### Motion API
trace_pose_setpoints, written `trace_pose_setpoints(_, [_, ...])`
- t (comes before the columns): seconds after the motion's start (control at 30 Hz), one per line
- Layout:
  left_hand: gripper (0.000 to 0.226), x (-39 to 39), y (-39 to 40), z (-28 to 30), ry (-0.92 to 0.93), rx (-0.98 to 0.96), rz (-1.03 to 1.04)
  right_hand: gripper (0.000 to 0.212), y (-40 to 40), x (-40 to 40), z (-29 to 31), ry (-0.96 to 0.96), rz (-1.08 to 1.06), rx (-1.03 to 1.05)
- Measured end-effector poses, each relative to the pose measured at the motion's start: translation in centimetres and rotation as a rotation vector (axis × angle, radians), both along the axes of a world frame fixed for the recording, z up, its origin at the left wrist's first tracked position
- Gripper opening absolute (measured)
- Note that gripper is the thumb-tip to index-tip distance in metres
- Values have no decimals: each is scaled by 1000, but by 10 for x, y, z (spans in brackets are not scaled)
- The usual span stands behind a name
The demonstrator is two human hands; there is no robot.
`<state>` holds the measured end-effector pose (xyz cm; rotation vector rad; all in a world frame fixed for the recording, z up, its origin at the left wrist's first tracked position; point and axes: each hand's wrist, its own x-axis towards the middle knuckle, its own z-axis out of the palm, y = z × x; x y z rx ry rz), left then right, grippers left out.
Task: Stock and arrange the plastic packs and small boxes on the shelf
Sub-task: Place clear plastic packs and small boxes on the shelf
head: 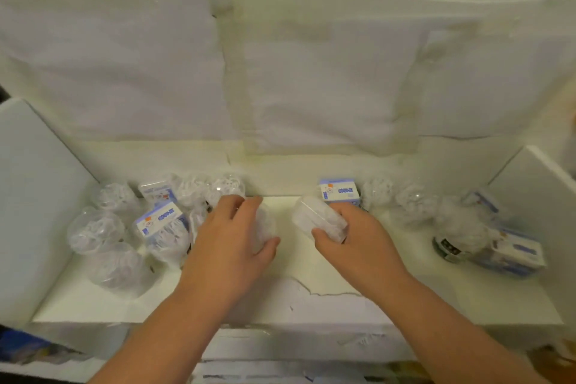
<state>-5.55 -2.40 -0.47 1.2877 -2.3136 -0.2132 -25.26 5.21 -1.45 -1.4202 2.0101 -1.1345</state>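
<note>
a white shelf [280,299] carries clear plastic packs [96,232] and small blue-labelled boxes [339,192] at both ends.

We note the shelf [311,305] is a white, matt board, smooth for the most part, with its surface layer torn and ragged along the front edge. The back wall covering [311,72] looks like creased, matt white cloth or paper; which, we cannot tell. It is joined with strips of translucent, yellowed tape [237,72]. The plastic packs [93,231] are clear, glossy and crinkled, catching highlights. The small boxes [338,192] appear to be transparent plastic with smooth printed paper labels in white and blue. The side panels [34,196] are smooth, matt and white.
</note>
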Motion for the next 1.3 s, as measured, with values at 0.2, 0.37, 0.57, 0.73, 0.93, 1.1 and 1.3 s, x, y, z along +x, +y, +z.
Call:
trace_pose_setpoints(0.2, [67,-58,62,27,196,-17,-158,16,86,-45,40,-18,-92,-133])
trace_pose_setpoints(0.37, [60,-123,142,47,270,-29,-251,20,185,-90,58,-64,-156,-156])
trace_pose_setpoints(0.57, [54,-194,249,62,358,-89,-422,33,318,-144,69,-27,-286,-171])
trace_pose_setpoints(0.73, [52,-256,324,64,410,-48,-557,33,412,-200,72,-43,-395,-175])
trace_pose_setpoints(0.93, [53,-333,385,64,323,-14,-687,28,487,-261,65,-55,-574,-172])
trace_pose_setpoints(1.1, [54,-396,410,53,263,28,-725,21,517,-311,51,-91,-668,-178])
trace_pose_setpoints(1.3, [56,-464,401,21,239,89,-651,24,508,-370,30,-91,-660,-87])
